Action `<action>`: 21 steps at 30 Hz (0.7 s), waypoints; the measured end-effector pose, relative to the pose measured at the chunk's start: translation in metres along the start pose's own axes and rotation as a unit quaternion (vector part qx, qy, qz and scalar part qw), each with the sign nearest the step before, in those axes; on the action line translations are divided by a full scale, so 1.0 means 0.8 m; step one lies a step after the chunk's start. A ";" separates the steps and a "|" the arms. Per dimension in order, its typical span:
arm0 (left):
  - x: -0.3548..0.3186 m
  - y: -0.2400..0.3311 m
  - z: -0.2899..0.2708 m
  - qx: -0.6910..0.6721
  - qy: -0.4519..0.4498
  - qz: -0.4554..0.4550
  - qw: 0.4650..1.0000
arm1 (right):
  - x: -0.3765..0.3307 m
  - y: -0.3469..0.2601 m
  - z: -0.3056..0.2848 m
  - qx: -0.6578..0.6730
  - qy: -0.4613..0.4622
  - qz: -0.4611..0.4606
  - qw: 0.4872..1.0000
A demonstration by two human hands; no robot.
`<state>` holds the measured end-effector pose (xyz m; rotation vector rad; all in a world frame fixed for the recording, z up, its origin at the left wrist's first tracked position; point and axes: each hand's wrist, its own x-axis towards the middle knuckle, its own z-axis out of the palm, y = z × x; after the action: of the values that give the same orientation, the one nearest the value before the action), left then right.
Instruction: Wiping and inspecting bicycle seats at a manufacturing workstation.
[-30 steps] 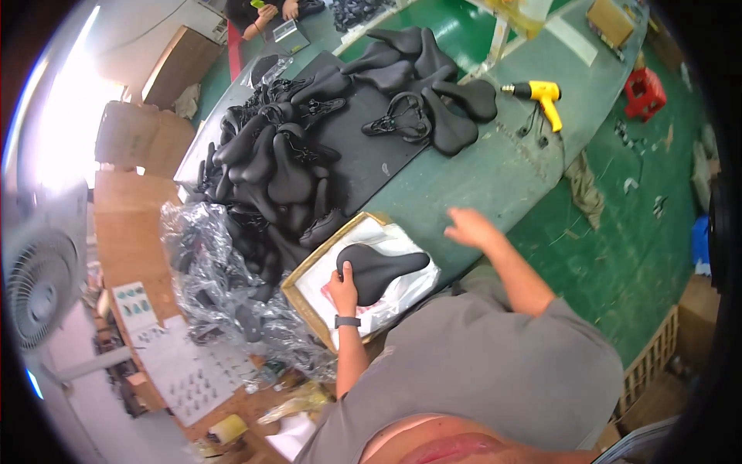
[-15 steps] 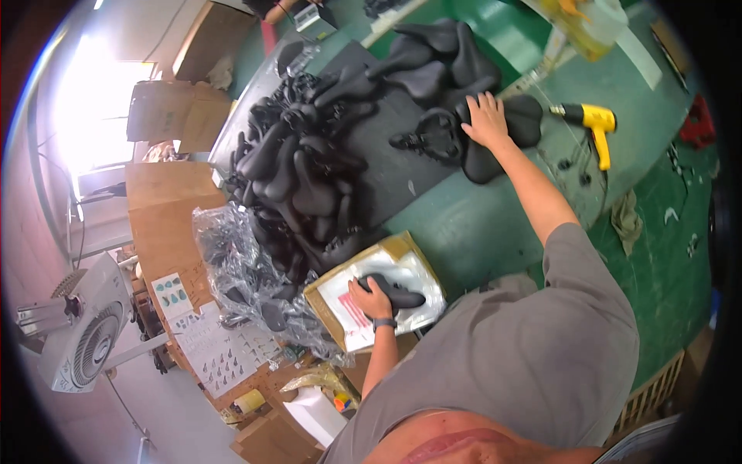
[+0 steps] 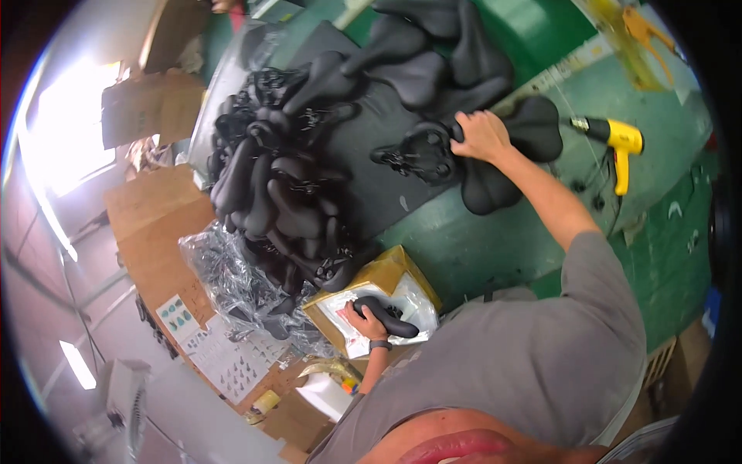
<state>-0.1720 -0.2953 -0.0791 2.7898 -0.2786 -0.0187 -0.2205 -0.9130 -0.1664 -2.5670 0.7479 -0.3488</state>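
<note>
My left hand point(image 3: 369, 323) is wrapped around a black bicycle saddle point(image 3: 390, 321), which it holds in the open top of a cardboard box point(image 3: 398, 267) lined with white plastic. Farther right on the green table, my right hand point(image 3: 483, 137) curls its fingers over the narrow end of another black saddle point(image 3: 537, 127). Part of that saddle is hidden under the hand. A third saddle point(image 3: 488, 189) lies just below my right hand, and one with its underside frame point(image 3: 425, 155) showing sits to the left of my fingertips.
A large heap of black saddles point(image 3: 286, 201) covers the left of the table, with more saddles point(image 3: 417, 69) at the back. Clear plastic wrap point(image 3: 220, 267) bunches beside the box. A yellow heat gun point(image 3: 622, 143) lies to the right, its cord trailing. Printed sheets point(image 3: 232, 359) lie on cardboard.
My right hand has gone from lying spread over the saddles to curling around one. My left hand has closed around the saddle at the box and tilted it. The view has shifted.
</note>
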 end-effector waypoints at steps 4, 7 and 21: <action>0.003 -0.002 -0.003 -0.004 -0.010 -0.009 1.000 | 0.029 0.012 -0.001 0.019 -0.038 0.016 0.999; 0.004 -0.008 -0.001 0.026 -0.006 -0.002 1.000 | 0.068 0.043 -0.030 0.004 0.000 0.080 0.997; 0.003 -0.020 -0.001 0.027 -0.007 0.021 0.999 | 0.282 0.137 -0.103 -0.181 0.210 0.071 0.958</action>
<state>-0.1665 -0.2806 -0.0834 2.8374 -0.3454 -0.0219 -0.1132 -1.1500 -0.1209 -2.7861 1.2412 -0.7909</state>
